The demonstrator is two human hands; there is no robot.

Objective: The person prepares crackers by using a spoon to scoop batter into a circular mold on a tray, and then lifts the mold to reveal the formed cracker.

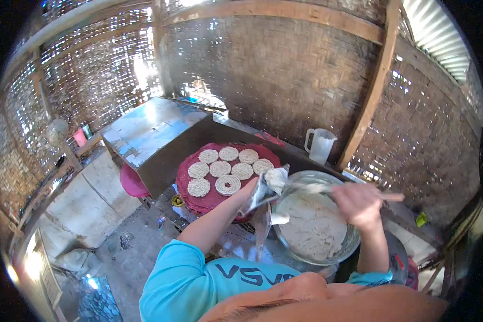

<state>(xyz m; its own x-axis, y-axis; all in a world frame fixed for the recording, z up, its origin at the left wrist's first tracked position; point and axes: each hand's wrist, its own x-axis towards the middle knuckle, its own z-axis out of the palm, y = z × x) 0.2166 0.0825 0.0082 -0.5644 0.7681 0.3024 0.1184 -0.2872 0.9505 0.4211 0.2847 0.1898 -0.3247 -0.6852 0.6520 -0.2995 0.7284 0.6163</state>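
My left hand [249, 193] grips a silvery holder [260, 197], possibly a dough press, partly hidden and tilted over the left rim of a large metal basin [356, 246]. A lump of pale dough [276, 180] sits at the holder's top. In my right hand [357, 204] is a spatula or spoon with a wooden handle [393, 197]; its blurred, dough-coated end points toward the holder. Soft pale dough [314, 227] fills much of the basin. To the left, several flat rounds of stringy dough [219, 169] lie on a dark red cloth [185, 169]. A white ring [218, 188] surrounds the nearest one.
Behind the cloth stands a low wooden board [177, 151] beside a surface with a worn covering [153, 124]. A translucent plastic jug [321, 145] is by the woven wall [285, 80]. A white cylindrical piece [280, 218] overlaps the basin's left edge. A pink stool [132, 181] is at left.
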